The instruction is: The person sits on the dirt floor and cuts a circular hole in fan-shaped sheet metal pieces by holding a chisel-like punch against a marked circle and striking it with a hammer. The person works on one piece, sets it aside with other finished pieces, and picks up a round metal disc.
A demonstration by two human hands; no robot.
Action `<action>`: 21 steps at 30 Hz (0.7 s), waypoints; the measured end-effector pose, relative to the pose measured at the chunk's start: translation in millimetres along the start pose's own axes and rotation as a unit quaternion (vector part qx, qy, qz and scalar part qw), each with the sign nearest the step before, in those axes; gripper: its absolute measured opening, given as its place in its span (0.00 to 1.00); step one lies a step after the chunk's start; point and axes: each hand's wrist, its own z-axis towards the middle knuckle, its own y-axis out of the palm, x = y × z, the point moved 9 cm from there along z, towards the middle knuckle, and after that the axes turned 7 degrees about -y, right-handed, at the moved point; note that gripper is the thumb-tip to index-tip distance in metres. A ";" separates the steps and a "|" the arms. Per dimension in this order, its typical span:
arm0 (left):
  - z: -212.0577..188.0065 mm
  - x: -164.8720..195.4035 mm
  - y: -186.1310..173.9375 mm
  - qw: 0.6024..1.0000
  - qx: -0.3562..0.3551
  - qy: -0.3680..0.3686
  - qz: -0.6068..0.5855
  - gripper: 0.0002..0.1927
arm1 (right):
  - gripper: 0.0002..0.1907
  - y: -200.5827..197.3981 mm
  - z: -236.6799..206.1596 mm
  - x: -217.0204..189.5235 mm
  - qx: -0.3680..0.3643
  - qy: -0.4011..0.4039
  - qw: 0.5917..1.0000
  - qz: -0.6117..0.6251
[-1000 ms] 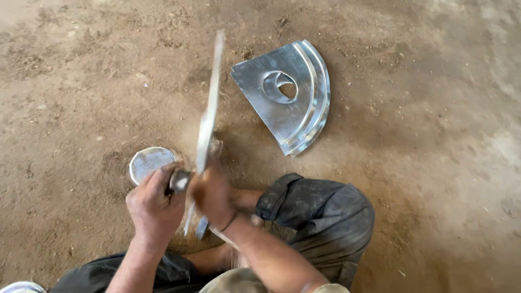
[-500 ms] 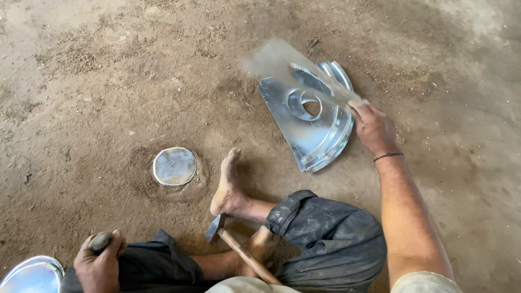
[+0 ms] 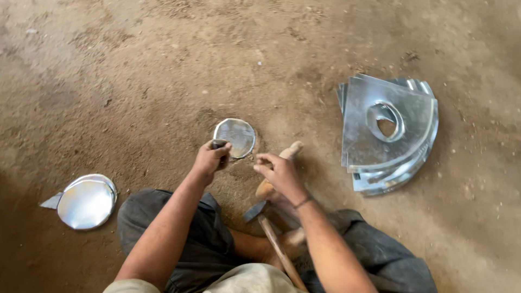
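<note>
Since half a second ago our right hand [image 3: 279,173] has come back from the stack of cut metal sheets [image 3: 386,135] at the right of the frame and now hovers at centre with fingers loosely spread and empty, while our left hand [image 3: 211,158] has travelled up from the lower left corner to the small round metal disc [image 3: 234,137] set in the dirt floor [image 3: 108,65] just above centre. Going from the left: a pile of shiny round discs [image 3: 87,201] lies at the lower left edge, with a grey scrap corner poking out beside it. Next comes our left hand, closed in a fist around a short dark punch [image 3: 218,144] whose top peeks out above the knuckles; its tip sits at the rim of the round disc. We judge that disc thin, light and stiff, with sharp cut edges and a slick face, so it is best taken by the rim with fingertips rather than pressed flat. Below the right hand a hammer [image 3: 271,239] rests across our lap, wooden handle running down to the bottom edge, its dark head near our bare foot [image 3: 279,163]. At the far right the fan-shaped sheets, each with an oval hole, are stacked well apart from the disc. The punch's working end is hidden by the fist, the foot is partly covered by the right hand, and we cannot count the sheets in the stack.
</note>
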 end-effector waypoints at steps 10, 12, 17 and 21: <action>-85.6 81.0 -300.1 0.874 0.308 0.141 0.349 0.19 | 0.33 122.9 129.7 52.0 -0.080 0.025 0.944 -0.319; -124.6 80.8 -370.6 0.741 0.410 0.104 0.521 0.21 | 0.37 122.5 138.5 45.5 -0.026 0.006 0.941 -0.338; -158.6 49.6 -438.0 0.714 0.441 0.109 0.532 0.30 | 0.19 120.1 153.1 49.0 0.045 0.089 0.981 -0.164; -135.3 50.4 -443.9 0.700 0.416 -0.030 0.579 0.32 | 0.05 152.3 154.8 27.2 0.054 0.170 0.972 0.150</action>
